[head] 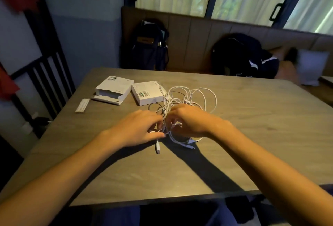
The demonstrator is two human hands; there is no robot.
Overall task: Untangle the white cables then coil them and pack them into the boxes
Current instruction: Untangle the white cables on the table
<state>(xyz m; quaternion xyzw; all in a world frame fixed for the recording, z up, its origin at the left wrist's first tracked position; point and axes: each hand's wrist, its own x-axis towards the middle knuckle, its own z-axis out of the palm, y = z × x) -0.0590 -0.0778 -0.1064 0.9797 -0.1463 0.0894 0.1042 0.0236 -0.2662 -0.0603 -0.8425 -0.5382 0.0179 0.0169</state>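
Cables: the white cables (191,98) lie as one loose tangle in the middle of the table (261,135), with the loops fanning away from the person and the knot on the near side
Left hand: the left hand (138,126) comes in from the left, its fingers curled and pinching strands at the knot
Right hand: the right hand (189,121) meets it from the right, its fingers curled into the same bundle; which strand it grips cannot be told
Key relation: the knot sits between the two sets of fingertips and touches both, so neither hand is nearer
Free end: a plug (157,149) trails out just below the left fingers, its long axis running toward the person and its tip pointing at the near edge
Boxes: the open box (114,89) and the closed box (149,92) lie beyond the hands to the left; the cable loops overlap the closed one
Next move: judged from this, the plug should be drawn back along its own axis
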